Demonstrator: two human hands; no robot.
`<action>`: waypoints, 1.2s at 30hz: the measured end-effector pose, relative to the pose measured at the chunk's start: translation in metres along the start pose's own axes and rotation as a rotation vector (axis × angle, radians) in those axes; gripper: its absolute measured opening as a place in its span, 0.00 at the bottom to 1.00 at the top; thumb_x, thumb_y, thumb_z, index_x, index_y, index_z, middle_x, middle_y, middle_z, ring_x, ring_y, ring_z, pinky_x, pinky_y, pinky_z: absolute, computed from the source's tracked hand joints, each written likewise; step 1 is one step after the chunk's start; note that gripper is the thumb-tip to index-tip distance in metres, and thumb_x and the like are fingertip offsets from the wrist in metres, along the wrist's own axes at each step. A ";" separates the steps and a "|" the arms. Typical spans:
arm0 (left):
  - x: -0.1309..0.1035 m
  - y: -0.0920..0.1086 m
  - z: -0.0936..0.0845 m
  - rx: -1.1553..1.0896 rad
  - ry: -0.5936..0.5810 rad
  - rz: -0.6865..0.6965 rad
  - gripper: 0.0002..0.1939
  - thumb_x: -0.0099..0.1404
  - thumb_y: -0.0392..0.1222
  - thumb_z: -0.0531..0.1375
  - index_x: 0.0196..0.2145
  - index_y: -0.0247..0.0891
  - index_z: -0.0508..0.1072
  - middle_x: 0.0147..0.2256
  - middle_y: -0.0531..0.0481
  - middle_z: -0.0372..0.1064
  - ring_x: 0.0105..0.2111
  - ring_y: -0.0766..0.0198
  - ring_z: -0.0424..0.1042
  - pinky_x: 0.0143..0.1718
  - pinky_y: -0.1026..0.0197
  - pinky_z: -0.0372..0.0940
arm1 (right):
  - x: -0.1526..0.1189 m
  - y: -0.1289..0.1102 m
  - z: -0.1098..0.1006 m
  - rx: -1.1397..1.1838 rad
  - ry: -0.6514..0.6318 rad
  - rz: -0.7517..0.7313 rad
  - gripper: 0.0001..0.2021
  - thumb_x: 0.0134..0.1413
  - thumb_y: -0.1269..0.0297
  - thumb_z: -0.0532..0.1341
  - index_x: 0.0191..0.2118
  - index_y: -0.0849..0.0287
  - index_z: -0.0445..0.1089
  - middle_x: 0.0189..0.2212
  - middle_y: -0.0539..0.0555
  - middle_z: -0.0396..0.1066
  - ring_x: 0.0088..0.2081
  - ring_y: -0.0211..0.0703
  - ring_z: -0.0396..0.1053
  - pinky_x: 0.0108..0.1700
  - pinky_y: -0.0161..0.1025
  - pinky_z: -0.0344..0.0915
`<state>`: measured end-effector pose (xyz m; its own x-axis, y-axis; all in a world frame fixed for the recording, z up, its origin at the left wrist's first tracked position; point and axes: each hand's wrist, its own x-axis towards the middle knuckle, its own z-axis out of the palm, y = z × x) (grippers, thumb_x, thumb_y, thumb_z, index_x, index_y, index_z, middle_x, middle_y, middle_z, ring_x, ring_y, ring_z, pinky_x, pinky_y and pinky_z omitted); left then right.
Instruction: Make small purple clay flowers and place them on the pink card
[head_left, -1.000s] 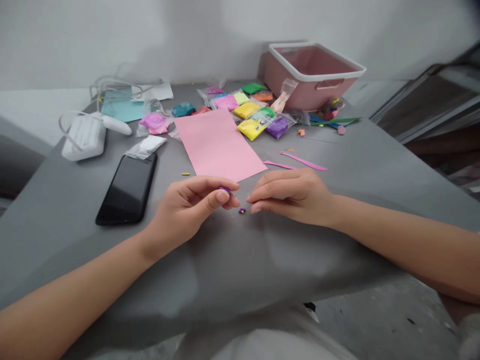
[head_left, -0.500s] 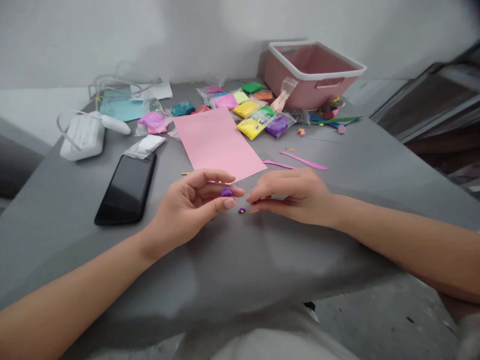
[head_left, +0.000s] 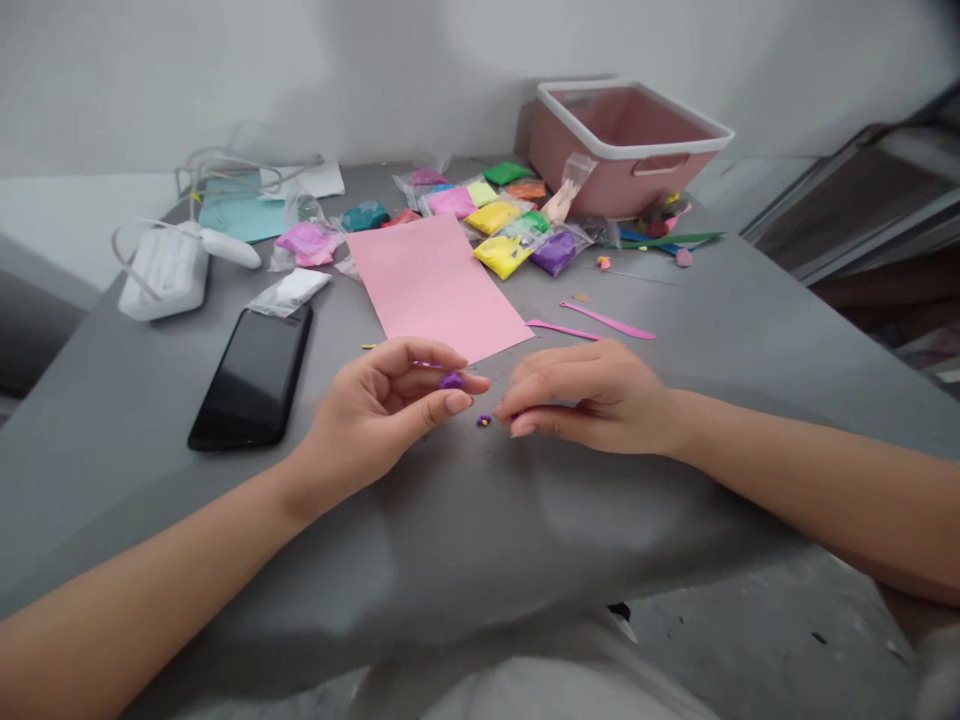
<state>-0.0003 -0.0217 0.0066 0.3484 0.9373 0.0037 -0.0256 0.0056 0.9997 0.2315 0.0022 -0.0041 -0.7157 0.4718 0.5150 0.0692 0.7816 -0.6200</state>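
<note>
My left hand (head_left: pixel 397 405) holds a small lump of purple clay (head_left: pixel 451 381) between its thumb and fingers. Just right of it, my right hand (head_left: pixel 585 398) pinches a tiny bit of purple clay (head_left: pixel 514 417), mostly covered by the fingertips. On the grey table between the two hands lies a tiny purple piece with a yellow middle (head_left: pixel 484 421), like a small flower. A pink paper sheet (head_left: pixel 442 280) lies beyond the hands, and two pink modelling tools (head_left: pixel 609 320) rest past my right hand.
A black phone (head_left: pixel 253 375) and a white power strip (head_left: pixel 166 270) lie at the left. Several bags of coloured clay (head_left: pixel 501 256) are spread along the back, before a pink bin (head_left: pixel 585 165) with a white rim. Green and blue strips (head_left: pixel 675 241) lie at the right back.
My right hand has shifted slightly right, its fingers curling more around the bit of clay. My left hand and its purple lump have barely moved.
</note>
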 end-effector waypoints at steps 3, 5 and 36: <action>0.000 0.000 0.000 0.021 -0.009 0.033 0.14 0.62 0.44 0.67 0.45 0.38 0.75 0.38 0.47 0.81 0.39 0.60 0.80 0.43 0.61 0.74 | 0.001 0.001 0.000 -0.026 0.009 -0.014 0.02 0.58 0.68 0.65 0.37 0.60 0.73 0.30 0.51 0.76 0.32 0.33 0.73 0.37 0.31 0.70; -0.001 -0.001 0.000 0.037 -0.014 0.052 0.14 0.65 0.47 0.64 0.45 0.38 0.76 0.39 0.46 0.81 0.38 0.60 0.80 0.44 0.60 0.74 | 0.002 0.002 0.000 -0.058 0.027 -0.030 0.02 0.58 0.69 0.66 0.37 0.59 0.73 0.30 0.51 0.76 0.32 0.33 0.73 0.37 0.32 0.71; -0.005 -0.011 -0.004 0.083 -0.282 0.096 0.18 0.63 0.35 0.65 0.50 0.41 0.69 0.38 0.51 0.81 0.39 0.64 0.80 0.39 0.68 0.73 | 0.000 -0.013 0.008 -0.203 0.127 -0.150 0.06 0.61 0.72 0.63 0.43 0.61 0.73 0.37 0.55 0.71 0.35 0.34 0.72 0.39 0.32 0.73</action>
<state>-0.0052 -0.0247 -0.0046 0.5944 0.7987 0.0939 0.0013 -0.1177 0.9930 0.2254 -0.0118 -0.0008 -0.6362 0.3823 0.6701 0.1159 0.9061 -0.4070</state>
